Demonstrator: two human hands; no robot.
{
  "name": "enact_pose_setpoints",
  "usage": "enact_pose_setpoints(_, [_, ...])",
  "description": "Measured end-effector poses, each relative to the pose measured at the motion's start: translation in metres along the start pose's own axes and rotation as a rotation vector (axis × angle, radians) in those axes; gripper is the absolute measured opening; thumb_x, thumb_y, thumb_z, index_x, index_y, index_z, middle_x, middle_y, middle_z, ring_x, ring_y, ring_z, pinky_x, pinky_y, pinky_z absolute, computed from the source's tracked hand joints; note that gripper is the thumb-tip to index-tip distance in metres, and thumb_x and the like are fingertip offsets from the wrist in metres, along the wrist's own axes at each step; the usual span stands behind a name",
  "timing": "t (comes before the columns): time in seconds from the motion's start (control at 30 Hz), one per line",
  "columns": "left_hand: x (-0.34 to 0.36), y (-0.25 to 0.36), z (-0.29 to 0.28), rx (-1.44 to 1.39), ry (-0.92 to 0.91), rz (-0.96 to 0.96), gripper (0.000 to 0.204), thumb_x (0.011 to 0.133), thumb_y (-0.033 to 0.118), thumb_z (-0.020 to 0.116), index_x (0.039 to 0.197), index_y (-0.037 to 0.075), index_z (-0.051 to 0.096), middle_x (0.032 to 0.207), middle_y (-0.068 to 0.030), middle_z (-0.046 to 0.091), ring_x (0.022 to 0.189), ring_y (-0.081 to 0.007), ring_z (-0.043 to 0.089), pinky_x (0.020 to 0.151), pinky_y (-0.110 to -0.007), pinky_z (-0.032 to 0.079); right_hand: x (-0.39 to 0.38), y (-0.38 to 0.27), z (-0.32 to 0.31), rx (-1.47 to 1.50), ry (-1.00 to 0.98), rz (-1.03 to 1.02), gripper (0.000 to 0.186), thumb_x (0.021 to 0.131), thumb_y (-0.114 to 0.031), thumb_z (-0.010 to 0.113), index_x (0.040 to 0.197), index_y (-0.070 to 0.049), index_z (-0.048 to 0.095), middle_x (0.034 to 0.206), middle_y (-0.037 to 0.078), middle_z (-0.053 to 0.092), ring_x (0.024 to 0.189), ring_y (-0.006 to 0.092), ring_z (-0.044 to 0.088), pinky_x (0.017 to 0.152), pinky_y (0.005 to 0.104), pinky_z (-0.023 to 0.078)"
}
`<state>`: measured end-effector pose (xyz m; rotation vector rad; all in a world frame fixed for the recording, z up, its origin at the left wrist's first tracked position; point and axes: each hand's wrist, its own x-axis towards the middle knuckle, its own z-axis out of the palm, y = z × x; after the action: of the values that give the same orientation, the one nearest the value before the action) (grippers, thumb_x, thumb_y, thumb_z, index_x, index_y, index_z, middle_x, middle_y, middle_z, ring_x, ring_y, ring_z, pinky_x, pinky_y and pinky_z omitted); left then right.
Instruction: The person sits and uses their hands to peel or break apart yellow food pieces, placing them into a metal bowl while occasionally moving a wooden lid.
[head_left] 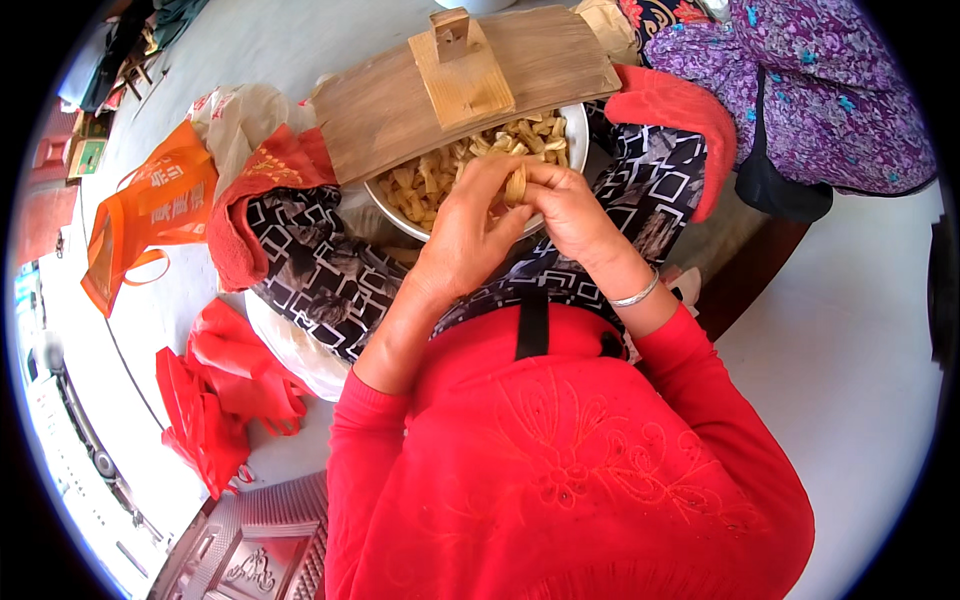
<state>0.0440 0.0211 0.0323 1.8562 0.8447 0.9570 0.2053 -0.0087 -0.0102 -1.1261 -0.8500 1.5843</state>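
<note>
My left hand (475,225) and my right hand (565,220) meet over a white bowl (577,140) full of small yellowish-tan pieces (420,185). Their fingers close on one folded yellowish piece (517,184), partly hidden by the fingertips. A long wooden board (560,60) lies tilted across the far side of the bowl, just beyond my hands, with a lighter wooden plate (463,80) and a small upright block (450,33) on it.
Red cloths (680,110) lie over both knees. An orange bag (145,215), a pale plastic bag (235,115) and red bags (225,375) are at the left. Purple floral fabric (800,90) is at the upper right, beside a dark wooden edge (750,275).
</note>
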Motion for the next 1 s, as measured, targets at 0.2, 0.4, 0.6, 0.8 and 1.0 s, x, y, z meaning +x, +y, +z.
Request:
enact_pose_setpoints(0.2, [0.015, -0.014, 0.013, -0.19, 0.116, -0.34, 0.021, 0.095, 0.019, 0.053, 0.096, 0.0, 0.062, 0.068, -0.0082, 0.059, 0.066, -0.0126, 0.058, 0.061, -0.029, 0.045, 0.003, -0.008, 0.023, -0.262, 0.268, -0.485, 0.009, 0.083, 0.002, 0.065, 0.091, 0.005, 0.067, 0.115, 0.008, 0.055, 0.097, 0.0146, 0.055, 0.081, 0.0237, 0.046])
enact_pose_setpoints(0.4, [-0.019, -0.029, -0.005, -0.604, 0.011, -0.612, 0.012, 0.095, 0.018, 0.057, 0.096, 0.006, 0.06, 0.072, 0.0027, 0.054, 0.054, -0.0008, 0.039, 0.046, -0.017, 0.029, 0.01, -0.005, 0.011, -0.169, 0.305, -0.592, 0.008, 0.085, 0.001, 0.065, 0.091, 0.004, 0.068, 0.115, 0.007, 0.055, 0.1, 0.0124, 0.052, 0.083, 0.0235, 0.044])
enact_pose_setpoints(0.6, [-0.027, -0.02, -0.023, 0.344, 0.092, -0.116, 0.008, 0.087, 0.011, 0.063, 0.093, 0.006, 0.062, 0.088, -0.0136, 0.062, 0.08, -0.0367, 0.061, 0.066, -0.038, 0.05, 0.01, -0.023, 0.0, -0.136, 0.265, -0.415, 0.057, 0.088, -0.023, 0.069, 0.135, -0.001, 0.044, 0.136, 0.014, 0.047, 0.119, 0.0224, 0.047, 0.1, 0.0324, 0.041])
enact_pose_setpoints(0.8, [-0.002, -0.021, -0.021, 0.303, 0.08, 0.005, 0.011, 0.09, 0.012, 0.062, 0.094, 0.002, 0.063, 0.077, -0.0121, 0.061, 0.069, -0.027, 0.061, 0.064, -0.034, 0.048, 0.024, -0.059, -0.004, -0.399, -0.237, -0.005, 0.031, 0.091, -0.022, 0.066, 0.113, 0.0, 0.062, 0.097, 0.005, 0.067, 0.087, 0.0111, 0.063, 0.076, 0.0246, 0.051])
enact_pose_setpoints(1.0, [0.016, -0.028, -0.035, -0.178, -0.155, -0.451, 0.019, 0.096, 0.019, 0.058, 0.093, 0.002, 0.065, 0.068, 0.0042, 0.05, 0.063, -0.0048, 0.042, 0.055, -0.022, 0.037, 0.035, -0.075, -0.018, -0.323, -0.222, 0.076, 0.01, 0.089, -0.007, 0.063, 0.096, 0.0, 0.066, 0.072, 0.003, 0.064, 0.06, 0.008, 0.06, 0.057, 0.0219, 0.05])
